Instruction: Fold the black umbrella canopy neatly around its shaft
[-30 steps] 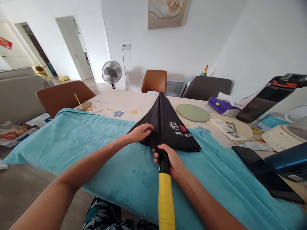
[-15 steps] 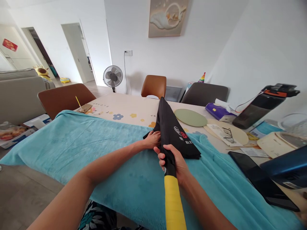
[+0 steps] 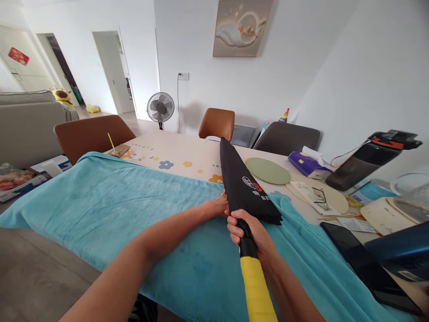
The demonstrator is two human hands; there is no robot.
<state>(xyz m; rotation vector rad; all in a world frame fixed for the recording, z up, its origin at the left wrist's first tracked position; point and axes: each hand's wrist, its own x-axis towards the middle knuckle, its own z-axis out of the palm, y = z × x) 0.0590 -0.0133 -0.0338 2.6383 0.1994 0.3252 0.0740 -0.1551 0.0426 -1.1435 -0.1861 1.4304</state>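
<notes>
"Umbrella (image 3: 241,192) first: where does it lie in the head view?"

"Over the turquoise blanket (image 3: 134,197), toward that blanket's right end. The pointed tip (image 3: 222,142) reaches past the blanket's far edge, above the flower-print table (image 3: 174,145), and the yellow-wrapped handle (image 3: 258,290) slants back over the blanket's near side."

"And the hands?"

"The right hand (image 3: 258,233) is wrapped around the black shaft (image 3: 247,244) just ahead of the yellow. The left hand (image 3: 220,205) sits at the left side of the canopy (image 3: 234,167); its fingers are hidden behind it, so I can't tell whether they grip anything."

"What's different from a second ago?"

"A flap of canopy was spread leftward over the blanket, with the left hand at it. Now that flap is out of sight, and the left edge runs nearly straight from tip to right hand."

"Meaning what for the folding?"

"The left side looks gathered in. The right seems unfinished: the panel with the ring emblem (image 3: 248,182) and red letter (image 3: 256,187) flares wide, its stacked corners (image 3: 277,219) over the blanket."
</notes>
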